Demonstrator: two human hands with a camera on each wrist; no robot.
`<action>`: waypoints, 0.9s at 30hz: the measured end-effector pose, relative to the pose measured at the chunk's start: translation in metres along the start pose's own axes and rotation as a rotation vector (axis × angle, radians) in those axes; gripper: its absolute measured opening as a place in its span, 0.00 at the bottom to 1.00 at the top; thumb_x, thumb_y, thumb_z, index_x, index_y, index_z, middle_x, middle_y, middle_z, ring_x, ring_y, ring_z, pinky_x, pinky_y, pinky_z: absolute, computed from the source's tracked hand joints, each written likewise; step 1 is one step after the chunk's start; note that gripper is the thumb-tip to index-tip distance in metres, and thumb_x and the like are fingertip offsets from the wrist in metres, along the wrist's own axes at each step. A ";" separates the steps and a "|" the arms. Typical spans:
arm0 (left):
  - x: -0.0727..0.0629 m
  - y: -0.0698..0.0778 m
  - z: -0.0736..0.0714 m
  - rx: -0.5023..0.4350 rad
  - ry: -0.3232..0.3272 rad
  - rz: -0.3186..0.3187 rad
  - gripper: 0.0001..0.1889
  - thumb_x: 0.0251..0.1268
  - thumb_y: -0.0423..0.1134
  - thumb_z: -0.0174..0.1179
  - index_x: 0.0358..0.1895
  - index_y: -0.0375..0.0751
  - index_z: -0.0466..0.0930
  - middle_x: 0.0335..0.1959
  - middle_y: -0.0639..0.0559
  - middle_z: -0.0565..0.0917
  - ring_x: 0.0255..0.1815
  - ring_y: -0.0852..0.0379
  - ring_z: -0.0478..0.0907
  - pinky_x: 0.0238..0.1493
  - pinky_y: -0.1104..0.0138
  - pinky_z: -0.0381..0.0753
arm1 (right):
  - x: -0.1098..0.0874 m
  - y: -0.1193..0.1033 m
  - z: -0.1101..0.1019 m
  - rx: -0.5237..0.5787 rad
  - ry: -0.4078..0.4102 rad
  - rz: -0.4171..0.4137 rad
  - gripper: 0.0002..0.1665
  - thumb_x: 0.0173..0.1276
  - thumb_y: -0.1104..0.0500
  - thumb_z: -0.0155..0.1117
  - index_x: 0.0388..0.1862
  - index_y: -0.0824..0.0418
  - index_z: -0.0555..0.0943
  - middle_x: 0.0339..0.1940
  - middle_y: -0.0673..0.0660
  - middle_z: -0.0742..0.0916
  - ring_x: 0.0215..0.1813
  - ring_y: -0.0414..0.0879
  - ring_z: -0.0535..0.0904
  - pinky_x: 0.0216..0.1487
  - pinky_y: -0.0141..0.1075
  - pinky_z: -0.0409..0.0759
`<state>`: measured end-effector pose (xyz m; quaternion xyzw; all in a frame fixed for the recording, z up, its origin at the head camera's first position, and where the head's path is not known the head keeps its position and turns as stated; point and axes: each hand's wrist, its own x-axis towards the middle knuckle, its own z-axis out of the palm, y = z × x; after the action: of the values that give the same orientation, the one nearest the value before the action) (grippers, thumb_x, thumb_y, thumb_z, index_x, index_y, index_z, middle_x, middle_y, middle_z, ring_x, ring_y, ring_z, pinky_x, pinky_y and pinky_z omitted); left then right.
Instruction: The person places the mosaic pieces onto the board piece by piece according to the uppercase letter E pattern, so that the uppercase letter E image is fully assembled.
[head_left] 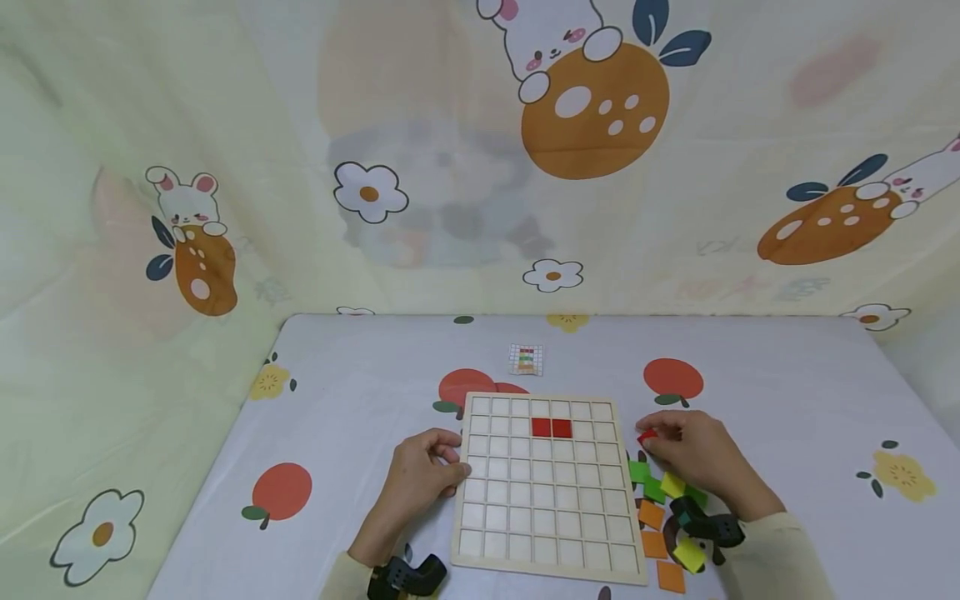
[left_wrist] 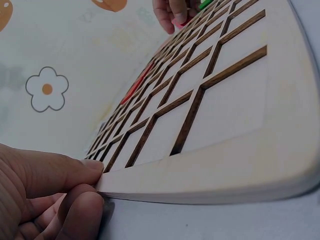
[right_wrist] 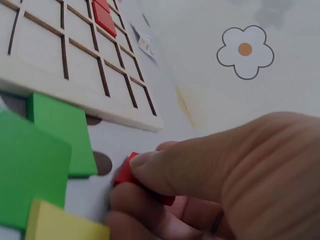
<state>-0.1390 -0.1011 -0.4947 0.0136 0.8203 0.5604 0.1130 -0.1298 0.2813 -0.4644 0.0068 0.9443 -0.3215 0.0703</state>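
A wooden grid board (head_left: 551, 487) lies on the table, with two red square tiles (head_left: 551, 427) side by side in its second row from the far edge. My left hand (head_left: 420, 477) holds the board's left edge, thumb on the rim and fingers curled beside it, as the left wrist view shows. Right of the board, my right hand (head_left: 697, 450) pinches a red tile (right_wrist: 127, 170) between thumb and index finger, low over the table. Near that hand lie green tiles (right_wrist: 62, 132) and a yellow tile (right_wrist: 65, 225).
Orange tiles (head_left: 654, 545) lie along the board's right side, with another yellow tile (head_left: 688, 554) near the right wrist. Beyond the board's far edge is a small card (head_left: 526, 360) printed with a coloured grid pattern. A printed cloth (head_left: 450, 275) hangs behind the table.
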 end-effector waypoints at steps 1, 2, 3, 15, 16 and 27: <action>0.000 0.000 0.000 0.000 0.000 0.000 0.17 0.55 0.27 0.73 0.49 0.34 0.84 0.31 0.49 0.81 0.19 0.59 0.77 0.21 0.72 0.81 | 0.001 -0.001 0.000 -0.001 -0.003 -0.006 0.14 0.68 0.61 0.72 0.52 0.61 0.88 0.29 0.51 0.81 0.38 0.48 0.75 0.33 0.37 0.72; 0.000 0.000 0.000 -0.001 0.000 0.001 0.17 0.55 0.27 0.73 0.49 0.34 0.84 0.31 0.50 0.81 0.19 0.59 0.77 0.21 0.72 0.81 | 0.001 -0.002 0.000 0.000 -0.006 -0.012 0.15 0.68 0.61 0.72 0.53 0.62 0.88 0.30 0.51 0.81 0.39 0.49 0.75 0.32 0.37 0.72; 0.000 0.001 -0.001 -0.003 0.000 0.002 0.17 0.55 0.27 0.73 0.49 0.34 0.84 0.31 0.50 0.81 0.19 0.59 0.77 0.21 0.72 0.81 | 0.002 -0.002 0.000 0.002 -0.009 -0.018 0.16 0.67 0.62 0.71 0.53 0.63 0.88 0.32 0.52 0.82 0.39 0.49 0.75 0.31 0.37 0.73; 0.000 0.000 0.000 -0.007 -0.002 0.012 0.17 0.55 0.27 0.74 0.49 0.33 0.84 0.30 0.49 0.81 0.18 0.60 0.77 0.21 0.72 0.81 | 0.007 -0.010 0.002 -0.062 -0.045 -0.066 0.17 0.63 0.64 0.73 0.51 0.68 0.86 0.30 0.51 0.84 0.34 0.46 0.76 0.28 0.36 0.78; 0.000 0.000 0.000 -0.006 -0.001 0.010 0.17 0.55 0.27 0.74 0.49 0.33 0.84 0.30 0.49 0.81 0.18 0.60 0.77 0.21 0.72 0.81 | 0.007 -0.010 0.002 -0.066 -0.050 -0.071 0.17 0.63 0.63 0.74 0.50 0.68 0.87 0.30 0.51 0.83 0.34 0.46 0.75 0.28 0.36 0.78; 0.001 -0.002 0.000 -0.001 -0.002 0.007 0.17 0.55 0.27 0.74 0.48 0.34 0.84 0.30 0.50 0.81 0.18 0.59 0.77 0.21 0.71 0.80 | 0.007 -0.019 0.007 -0.085 0.007 -0.095 0.18 0.63 0.59 0.77 0.49 0.66 0.88 0.30 0.51 0.81 0.36 0.46 0.73 0.29 0.35 0.75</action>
<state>-0.1400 -0.1019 -0.4965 0.0169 0.8198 0.5614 0.1118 -0.1367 0.2619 -0.4592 -0.0400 0.9565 -0.2842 0.0518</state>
